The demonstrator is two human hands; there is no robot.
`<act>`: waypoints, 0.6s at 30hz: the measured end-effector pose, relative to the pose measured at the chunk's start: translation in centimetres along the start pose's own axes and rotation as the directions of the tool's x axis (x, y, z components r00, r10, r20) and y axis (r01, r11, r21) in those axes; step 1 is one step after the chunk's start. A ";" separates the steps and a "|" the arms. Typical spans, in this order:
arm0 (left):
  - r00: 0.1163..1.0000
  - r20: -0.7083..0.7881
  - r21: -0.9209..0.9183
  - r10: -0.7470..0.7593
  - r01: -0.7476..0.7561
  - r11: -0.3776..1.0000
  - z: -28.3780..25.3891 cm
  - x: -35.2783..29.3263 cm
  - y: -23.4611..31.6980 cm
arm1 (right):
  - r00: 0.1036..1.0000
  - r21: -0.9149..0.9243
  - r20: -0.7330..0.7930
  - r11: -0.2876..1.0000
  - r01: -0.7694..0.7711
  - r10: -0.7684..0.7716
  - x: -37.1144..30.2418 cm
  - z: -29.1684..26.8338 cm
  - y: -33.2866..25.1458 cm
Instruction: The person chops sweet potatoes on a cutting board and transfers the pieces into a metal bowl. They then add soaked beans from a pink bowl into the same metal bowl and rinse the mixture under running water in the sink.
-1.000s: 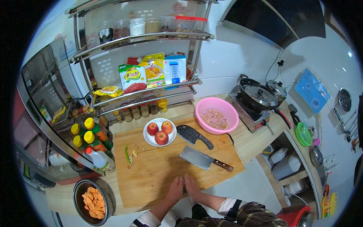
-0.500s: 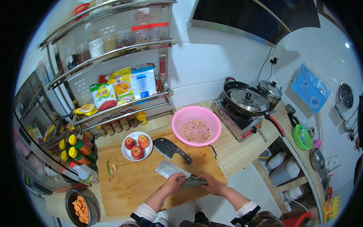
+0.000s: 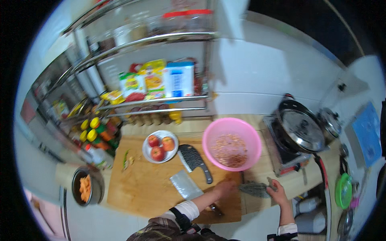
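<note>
My right hand (image 3: 278, 195) grips one end of a crumpled grey-green cloth (image 3: 253, 189) over the counter, right of the wooden cutting board (image 3: 144, 188). At the cloth's other end, my left hand (image 3: 226, 189) is smeared by motion; whether its fingers hold the cloth I cannot tell. Under my left forearm lies a cleaver with a shiny plain blade (image 3: 185, 184), its handle partly hidden. Further back on the board rests a black-bladed cleaver (image 3: 192, 157) with a dark handle. Beyond my hands stands a pink basin (image 3: 206, 150) holding beans or nuts in water.
A white plate (image 3: 148, 149) with three apples sits on the board, near a green pepper (image 3: 125, 156). A dark pot (image 3: 95, 190) with orange chunks stands left. At right, a lidded pan (image 3: 302, 129) is on a portable stove (image 3: 271, 130). Bottles (image 3: 100, 132) line the left side.
Both hands have moved right, off the plain cleaver to the board's right edge, taking the cloth along. The right hand has gone further. The view has shifted too.
</note>
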State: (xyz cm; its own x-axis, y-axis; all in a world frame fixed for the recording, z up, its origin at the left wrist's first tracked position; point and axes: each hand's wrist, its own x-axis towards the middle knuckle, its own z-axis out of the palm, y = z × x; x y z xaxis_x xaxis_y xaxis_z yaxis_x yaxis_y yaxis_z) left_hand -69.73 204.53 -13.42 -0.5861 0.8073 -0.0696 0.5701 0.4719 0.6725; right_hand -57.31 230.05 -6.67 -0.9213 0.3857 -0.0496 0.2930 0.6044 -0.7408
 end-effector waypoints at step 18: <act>0.668 -0.090 -0.889 -0.739 0.280 0.361 -5.8 -28.4 -6.9 | 0.841 0.844 0.399 0.213 -0.492 0.365 11.4 12.8 -6.3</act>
State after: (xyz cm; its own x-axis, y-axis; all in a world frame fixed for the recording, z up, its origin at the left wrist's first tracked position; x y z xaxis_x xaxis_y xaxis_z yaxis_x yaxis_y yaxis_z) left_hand -60.36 176.34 -11.83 -0.8643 0.1590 -0.4773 -0.4702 0.0817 0.8788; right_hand -72.97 221.72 -11.16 -0.7700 0.2672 -0.5794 0.3002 -0.6496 -0.6985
